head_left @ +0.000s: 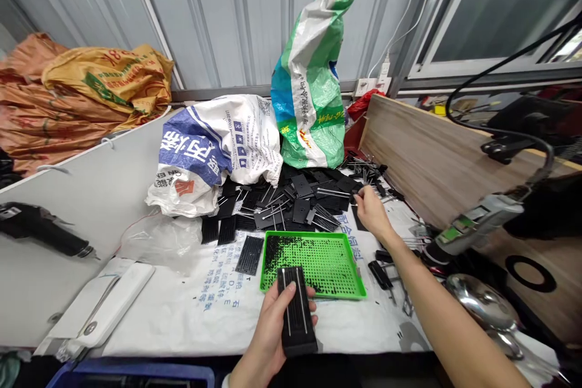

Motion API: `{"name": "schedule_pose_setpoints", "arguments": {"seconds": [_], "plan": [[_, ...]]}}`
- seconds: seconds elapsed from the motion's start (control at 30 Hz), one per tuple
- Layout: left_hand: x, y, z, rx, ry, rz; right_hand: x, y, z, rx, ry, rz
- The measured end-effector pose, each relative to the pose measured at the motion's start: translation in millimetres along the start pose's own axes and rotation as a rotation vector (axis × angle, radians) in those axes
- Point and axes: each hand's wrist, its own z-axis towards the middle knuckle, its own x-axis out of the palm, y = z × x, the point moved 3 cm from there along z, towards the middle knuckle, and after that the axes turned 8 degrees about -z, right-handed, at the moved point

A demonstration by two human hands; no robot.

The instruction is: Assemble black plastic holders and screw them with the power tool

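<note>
In my left hand is a thick black ribbed plastic block, possibly a stack of plates, with two thin metal rods lying lengthwise on its face. My thumb presses on top and the fingers wrap underneath, just over the front edge of a green perforated tray. Small black pieces cover the tray's left side. Beyond it lies a pile of black plates mixed with metal rods. My right hand reaches to the pile's right side, fingertips pinched together; what they hold is too small to make out.
A white-and-blue sack and a green-and-white sack stand behind the pile. An electric screwdriver is at left, another at right. A metal bowl, a white device and a single black plate lie around the tray.
</note>
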Motion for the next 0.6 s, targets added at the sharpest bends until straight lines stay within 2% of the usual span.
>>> {"name": "schedule_pose_setpoints", "arguments": {"seconds": [0.03, 0.1, 0.13, 0.2, 0.27, 0.33, 0.4, 0.5, 0.6], "plan": [[0.1, -2.0, 3.1, 0.006, -0.01, -0.001, -8.3, 11.0, -3.6, -0.049, 0.005, 0.03], [0.3, -7.5, 8.6, 0.01, -0.027, -0.01, -22.4, 37.8, -16.3, -0.203, 0.1, 0.118], [0.7, -9.7, 10.7, -0.006, -0.024, -0.015, -27.7, 53.1, -25.4, -0.308, 0.188, 0.173], [2.3, -11.3, 12.0, -0.077, 0.024, -0.015, -34.0, 84.4, -48.3, -0.565, 0.453, 0.292], [5.0, -9.1, 9.0, -0.143, 0.11, 0.015, -36.9, 107.9, -69.3, -0.706, 0.637, 0.325], [7.6, -5.2, 3.1, -0.148, 0.181, 0.061, -36.0, 120.9, -83.5, -0.744, 0.698, 0.321], [9.2, -1.2, -3.3, -0.119, 0.208, 0.078, -32.4, 123.5, -91.7, -0.723, 0.683, 0.348], [9.8, 2.3, -9.2, -0.093, 0.193, 0.034, -23.4, 112.1, -100.0, -0.611, 0.633, 0.392], [8.9, 3.7, -8.9, -0.099, 0.181, 0.004, -13.8, 99.3, -112.2, -0.551, 0.646, 0.447]]}}
